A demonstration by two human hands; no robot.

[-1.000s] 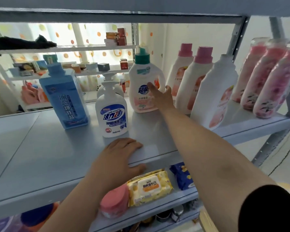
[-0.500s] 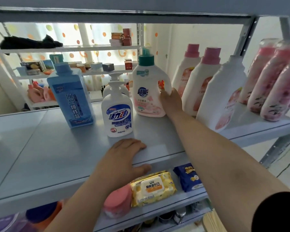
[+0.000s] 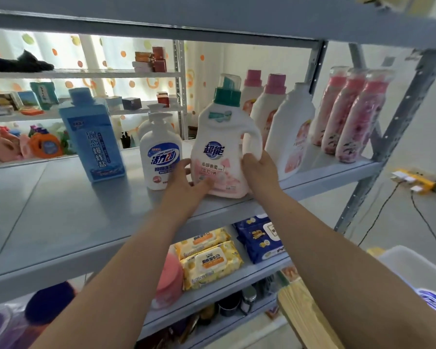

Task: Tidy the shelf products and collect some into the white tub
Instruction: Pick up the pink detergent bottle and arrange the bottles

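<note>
A white and pink detergent bottle with a green cap stands near the front edge of the grey shelf. My left hand holds its lower left side, thumb across the label. My right hand grips its lower right side below the handle. A white pump bottle stands just left of it, and a blue carton further left. The white tub shows at the lower right, with a blue-labelled item inside.
White bottles with pink caps and pink wrapped bottles fill the shelf's right end. Yellow wipe packs, a blue pack and a pink jar lie on the shelf below. A yellow power strip lies on the floor.
The bottle has come forward towards the shelf's front edge. My left hand left the shelf edge and took hold of the bottle's left side; my right hand stayed on its right side.
</note>
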